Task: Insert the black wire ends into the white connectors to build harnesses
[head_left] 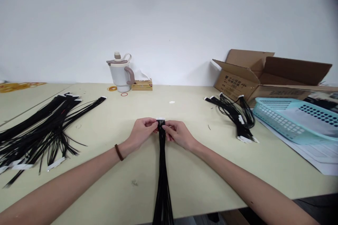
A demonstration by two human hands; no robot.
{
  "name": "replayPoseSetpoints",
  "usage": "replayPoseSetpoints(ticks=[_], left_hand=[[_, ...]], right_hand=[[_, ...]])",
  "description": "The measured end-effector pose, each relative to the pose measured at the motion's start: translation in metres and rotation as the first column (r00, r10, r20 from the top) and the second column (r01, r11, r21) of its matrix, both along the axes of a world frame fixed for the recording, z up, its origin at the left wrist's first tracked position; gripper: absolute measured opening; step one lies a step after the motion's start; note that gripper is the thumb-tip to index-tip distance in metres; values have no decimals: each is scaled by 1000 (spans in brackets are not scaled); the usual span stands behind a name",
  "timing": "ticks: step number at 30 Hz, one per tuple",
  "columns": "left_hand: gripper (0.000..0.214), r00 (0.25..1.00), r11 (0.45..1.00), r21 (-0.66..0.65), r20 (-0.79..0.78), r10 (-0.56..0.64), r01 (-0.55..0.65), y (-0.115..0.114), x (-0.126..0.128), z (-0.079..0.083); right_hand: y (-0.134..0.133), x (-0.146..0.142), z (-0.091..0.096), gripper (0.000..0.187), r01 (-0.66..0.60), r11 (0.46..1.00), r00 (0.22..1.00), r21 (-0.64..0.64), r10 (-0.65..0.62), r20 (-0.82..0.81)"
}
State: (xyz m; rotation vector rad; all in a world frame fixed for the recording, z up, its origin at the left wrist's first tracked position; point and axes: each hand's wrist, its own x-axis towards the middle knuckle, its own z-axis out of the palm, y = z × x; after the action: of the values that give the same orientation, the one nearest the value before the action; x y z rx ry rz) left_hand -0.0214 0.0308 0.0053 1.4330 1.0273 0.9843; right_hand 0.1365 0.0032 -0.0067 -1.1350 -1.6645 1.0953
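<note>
A black wire harness (162,161) runs down the middle of the table and over its front edge. At its far end sits a white connector (160,119). My left hand (144,130) pinches the harness just below the connector from the left, thumb on top. From the right, my right hand (179,133) grips the same end, its thumb and forefinger on the wires. Both sets of fingertips nearly meet there, and the undersides of the fingers are partly hidden. A brown band circles my left wrist.
At left lies a large pile of black wire harnesses (50,123). A smaller bunch of harnesses (233,112) rests at right, beside a turquoise basket (285,119) and an open cardboard box (237,82). A lidded tumbler (120,75) and a tissue box (142,85) stand at the back.
</note>
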Motion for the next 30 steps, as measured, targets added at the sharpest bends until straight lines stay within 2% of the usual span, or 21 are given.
replayPoseSetpoints(ticks=[7,12,18,22,24,27,30], left_hand=[[19,991,995,72,-115,71,-63,1,1,-5],[15,980,990,131,-182,84,-60,-2,2,-4],[15,987,989,146,-161,24,-1,-2,3,-8],[20,993,994,108,-112,-21,33,-1,2,-11],[22,996,996,86,-86,-27,35,-1,2,-11],[23,999,997,61,-20,-37,38,-2,3,-7],[26,997,997,37,39,-62,61,-3,5,-2]], right_hand=[[-1,-2,-1,26,25,999,999,-28,-25,-21],[-2,-4,-2,28,98,995,995,-19,-98,-9],[-2,-5,-1,29,184,971,968,152,-205,143],[-1,-3,-2,23,179,935,935,306,-259,243],[-1,-2,-4,17,165,932,930,323,-256,264],[-1,-1,-4,8,153,961,961,229,-199,194],[-2,-3,-1,13,121,993,989,-16,-122,-83]])
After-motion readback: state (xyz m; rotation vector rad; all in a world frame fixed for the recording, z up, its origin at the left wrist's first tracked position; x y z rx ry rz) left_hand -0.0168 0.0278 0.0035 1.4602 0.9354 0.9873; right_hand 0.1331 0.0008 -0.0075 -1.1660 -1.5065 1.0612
